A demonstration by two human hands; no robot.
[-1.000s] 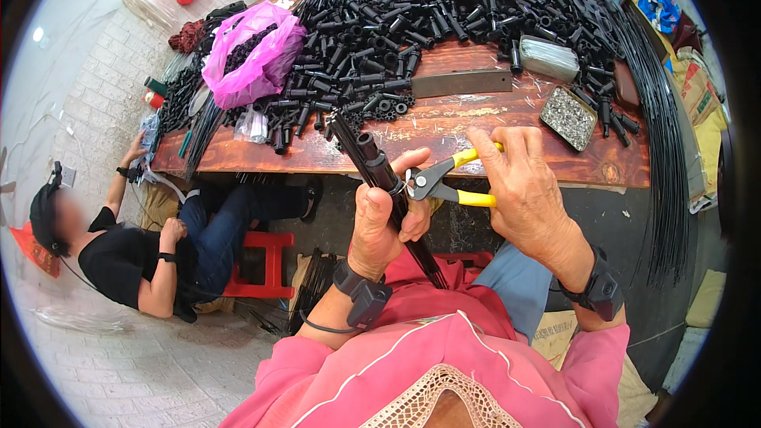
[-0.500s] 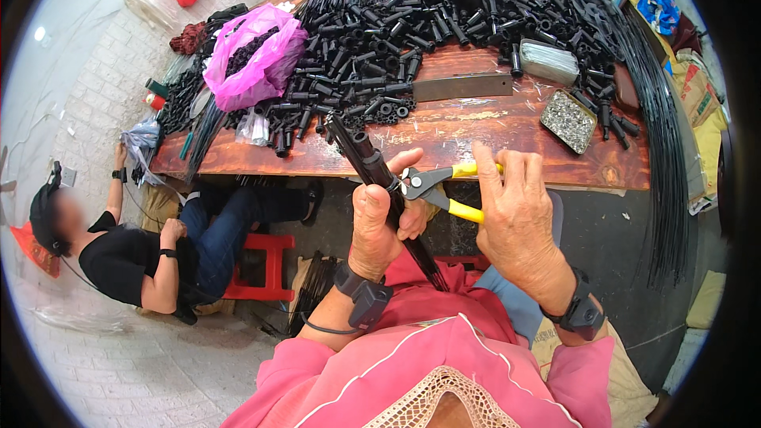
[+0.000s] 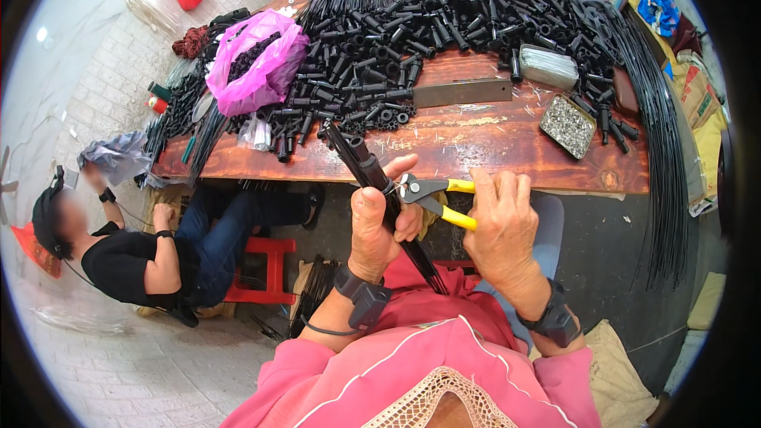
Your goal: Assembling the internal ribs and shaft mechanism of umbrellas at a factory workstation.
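Observation:
My left hand (image 3: 372,231) is wrapped round a bundle of black umbrella ribs (image 3: 358,160), its thumb pointing up. The bundle slants from the table's front edge down toward my lap, with a short black tube (image 3: 366,163) among the rods near its upper end. My right hand (image 3: 504,230) grips pliers (image 3: 457,216) with yellow handles, which stand apart. Their dark jaws meet the bundle beside my left fingers; whether they bite on anything there is too small to tell.
On the wooden table (image 3: 476,160) lie heaps of black plastic tubes (image 3: 468,16), a metal strip (image 3: 464,93), a tin of small metal pieces (image 3: 567,125), a clear box (image 3: 548,66) and a pink bag (image 3: 238,79). Long black rods (image 3: 662,174) overhang the right. A co-worker (image 3: 135,265) sits at left.
My right hand and the plier handles have shifted slightly left and down, with the handles still spread. My left hand keeps the bundle nearly in place. The co-worker's raised hand has moved left with grey plastic.

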